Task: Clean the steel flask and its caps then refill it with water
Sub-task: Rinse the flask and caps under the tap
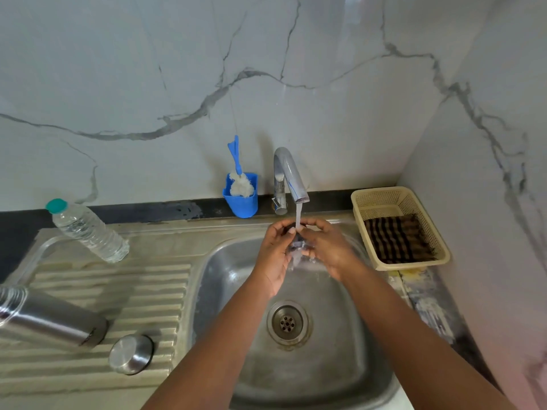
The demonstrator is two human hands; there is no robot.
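Observation:
Water runs from the steel tap [288,176] into the sink [225,261]. Under the stream my left hand [275,253] and my right hand [325,247] together hold a small dark cap [297,242], fingers curled round it; most of it is hidden by fingers and water. The steel flask [50,318] stands on the ribbed drainboard [118,291] at the far left, its top cut off by the frame edge. A steel outer cap [131,354] sits upside down on the drainboard just right of the flask.
A clear plastic water bottle [88,229] with a teal lid stands at the drainboard's back. A blue holder [241,199] with a bottle brush [239,179] sits by the tap. A beige basket [399,226] holding a striped cloth is at the right. The drain [288,322] is open.

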